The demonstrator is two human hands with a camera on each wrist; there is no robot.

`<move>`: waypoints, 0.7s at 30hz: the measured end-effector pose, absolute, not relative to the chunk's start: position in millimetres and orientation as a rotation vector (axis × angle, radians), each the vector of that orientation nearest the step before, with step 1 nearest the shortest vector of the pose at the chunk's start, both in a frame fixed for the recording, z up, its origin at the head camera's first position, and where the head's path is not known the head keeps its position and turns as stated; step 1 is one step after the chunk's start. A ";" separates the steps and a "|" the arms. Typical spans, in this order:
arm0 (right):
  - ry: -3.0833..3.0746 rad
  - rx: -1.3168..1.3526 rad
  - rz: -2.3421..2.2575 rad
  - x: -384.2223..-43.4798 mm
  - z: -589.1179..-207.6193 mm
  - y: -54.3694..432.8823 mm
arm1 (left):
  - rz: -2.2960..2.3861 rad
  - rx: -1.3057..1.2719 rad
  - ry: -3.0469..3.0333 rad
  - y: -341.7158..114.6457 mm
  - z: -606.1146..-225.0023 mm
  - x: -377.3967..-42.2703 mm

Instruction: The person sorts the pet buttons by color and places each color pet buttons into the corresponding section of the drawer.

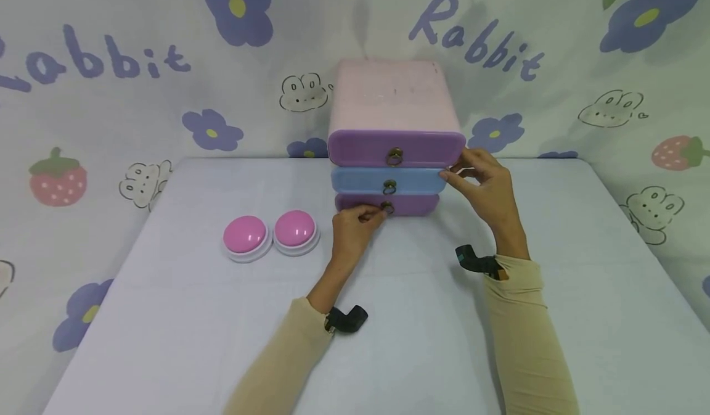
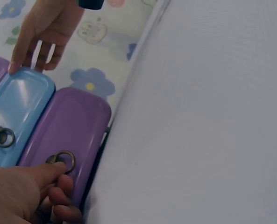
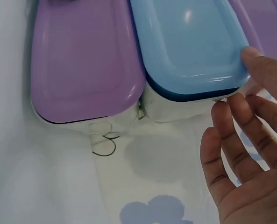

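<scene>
A small drawer cabinet [image 1: 394, 94] with a pink top stands at the back of the table. Its fronts are an upper purple drawer [image 1: 355, 148], a middle blue drawer [image 1: 355, 180] and a lower purple drawer [image 1: 355, 201], each with a brass ring pull. My left hand [image 1: 350, 233] pinches the lower drawer's ring pull [image 2: 73, 161] by thumb and curled fingers. At the cabinet's right side, my right hand [image 1: 490, 187] grips the corner by the blue drawer, thumb [image 3: 264, 70] on the front and fingertips at the side. All three drawers look closed.
Two pink-domed push buttons, one on the left [image 1: 245, 236] and one beside it [image 1: 295, 230], sit on white bases left of my left hand. A white cloth covers the table [image 1: 421, 341]. Behind the cabinet hangs a printed curtain [image 1: 310, 20] with flowers and rabbits.
</scene>
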State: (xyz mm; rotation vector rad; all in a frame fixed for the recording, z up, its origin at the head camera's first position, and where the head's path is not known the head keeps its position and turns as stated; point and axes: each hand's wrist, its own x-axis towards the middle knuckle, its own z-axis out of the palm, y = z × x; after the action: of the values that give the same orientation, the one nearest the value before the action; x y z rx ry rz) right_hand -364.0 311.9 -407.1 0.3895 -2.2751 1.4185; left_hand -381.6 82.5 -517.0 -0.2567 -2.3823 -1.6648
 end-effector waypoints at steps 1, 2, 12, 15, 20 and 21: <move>-2.274 0.388 1.412 -364.1 -406.7 311.3 | -1.675 -0.251 -2.374 82.7 -517.6 -382.2; -2.269 0.386 1.411 -364.1 -406.3 310.6 | -1.691 -0.245 -2.366 82.9 -518.2 -382.8; -2.242 0.335 1.359 -363.1 -403.9 302.7 | -1.760 -0.246 -2.334 80.9 -519.0 -384.8; -2.242 0.330 1.364 -362.4 -403.7 302.3 | -1.761 -0.236 -2.334 80.3 -518.5 -383.9; -2.245 0.326 1.377 -360.7 -404.2 303.2 | -1.751 -0.226 -2.340 80.7 -519.8 -380.9; -2.247 0.324 1.376 -360.4 -404.5 303.4 | -1.749 -0.226 -2.344 80.9 -520.5 -380.2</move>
State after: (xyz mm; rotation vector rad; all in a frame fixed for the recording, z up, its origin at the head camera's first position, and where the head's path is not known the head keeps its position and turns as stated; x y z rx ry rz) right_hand -360.4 303.4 -404.5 0.3244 -2.2470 1.3755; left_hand -380.2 80.9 -520.5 -0.2259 -2.3436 -1.7488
